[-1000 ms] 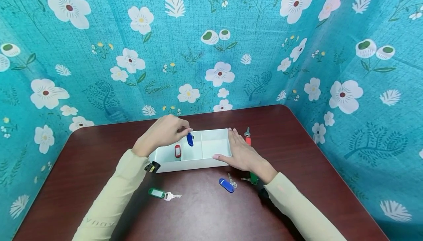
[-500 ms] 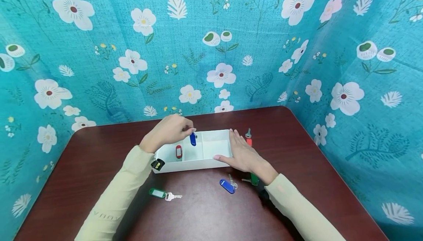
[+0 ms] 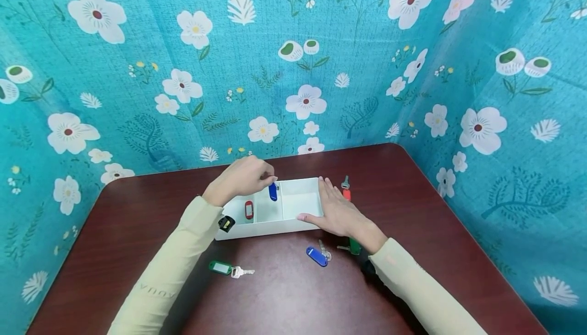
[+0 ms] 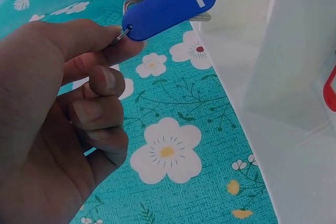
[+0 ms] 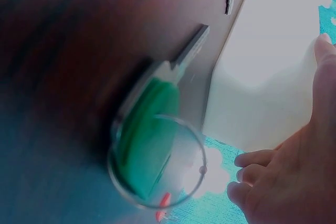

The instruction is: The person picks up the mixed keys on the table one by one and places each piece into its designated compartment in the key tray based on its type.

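My left hand pinches the metal ring of a blue key tag between thumb and forefinger. In the left wrist view the tag extends past the fingertips, its key partly hidden behind it. Seen from the head, it hangs over the middle compartment of a white divided box. A red key tag lies in the box's left compartment. My right hand rests against the box's right end, fingers straight along the far side and thumb at the front rim.
On the dark red table in front of the box lie a green key tag with its key and another blue key tag. Beside my right wrist is a second green tag. A red tag lies beyond that hand.
My left hand has shifted slightly right with the blue key tag, which has moved from the middle compartment's left part toward its right divider. The right hand stays on the box's end.
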The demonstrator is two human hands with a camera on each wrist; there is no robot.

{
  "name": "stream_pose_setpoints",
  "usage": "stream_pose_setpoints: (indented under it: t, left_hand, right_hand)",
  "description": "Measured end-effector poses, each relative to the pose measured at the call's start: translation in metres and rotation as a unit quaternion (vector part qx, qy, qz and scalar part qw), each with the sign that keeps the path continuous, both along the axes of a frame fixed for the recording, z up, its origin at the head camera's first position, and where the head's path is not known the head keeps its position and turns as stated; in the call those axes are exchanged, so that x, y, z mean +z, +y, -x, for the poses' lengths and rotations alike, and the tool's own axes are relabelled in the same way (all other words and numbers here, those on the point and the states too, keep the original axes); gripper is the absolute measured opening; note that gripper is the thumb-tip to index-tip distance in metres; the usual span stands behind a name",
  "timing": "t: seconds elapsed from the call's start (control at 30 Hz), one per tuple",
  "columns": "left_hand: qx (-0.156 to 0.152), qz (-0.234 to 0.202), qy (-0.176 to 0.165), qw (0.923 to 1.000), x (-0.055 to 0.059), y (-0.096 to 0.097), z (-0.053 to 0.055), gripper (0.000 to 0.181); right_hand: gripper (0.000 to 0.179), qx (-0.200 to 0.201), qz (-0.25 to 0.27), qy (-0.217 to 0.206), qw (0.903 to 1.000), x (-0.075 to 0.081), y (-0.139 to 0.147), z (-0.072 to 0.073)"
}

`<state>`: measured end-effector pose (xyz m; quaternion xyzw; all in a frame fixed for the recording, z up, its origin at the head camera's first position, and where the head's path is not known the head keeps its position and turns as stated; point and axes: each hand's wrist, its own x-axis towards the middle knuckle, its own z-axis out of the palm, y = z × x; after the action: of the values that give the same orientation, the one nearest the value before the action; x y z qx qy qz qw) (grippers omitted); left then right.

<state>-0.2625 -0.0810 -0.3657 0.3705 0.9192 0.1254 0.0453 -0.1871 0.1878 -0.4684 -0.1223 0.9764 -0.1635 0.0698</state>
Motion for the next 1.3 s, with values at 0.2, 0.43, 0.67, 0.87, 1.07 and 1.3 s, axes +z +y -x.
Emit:
stream_pose_setpoints:
  t: [0.2,0.43,0.67,0.87,1.07,1.3]
  left_hand:
    - [-0.008,0.019,-0.006,0.9998,0.0,0.005,0.003,0.018]
    - [-0.013,0.031,-0.018,0.9993,0.001,0.011,0.008,0.02]
    - [-0.009,0.055,-0.035,0.9979,0.0,0.018,0.012,0.023]
    - [-0.005,0.071,-0.046,0.9964,-0.001,0.022,0.014,0.037]
    - [0.018,0.098,-0.075,0.9922,-0.004,0.022,0.017,0.041]
    - [0.027,0.116,-0.088,0.9889,-0.005,0.025,0.019,0.031]
  right_hand:
    - [0.13,0.0,0.006,-0.001,1.0,0.001,0.0,0.001]
    - [0.13,0.001,0.009,0.006,0.9999,0.0,0.001,0.0]
    - [0.13,0.001,0.015,0.003,0.9999,-0.001,0.001,-0.001]
    - [0.13,0.003,0.012,0.0,0.9999,0.0,0.001,0.0]
    - [0.13,0.002,0.015,-0.001,0.9999,0.0,0.001,0.001]
    - [0.13,0.001,0.017,0.001,0.9999,-0.001,0.002,0.0]
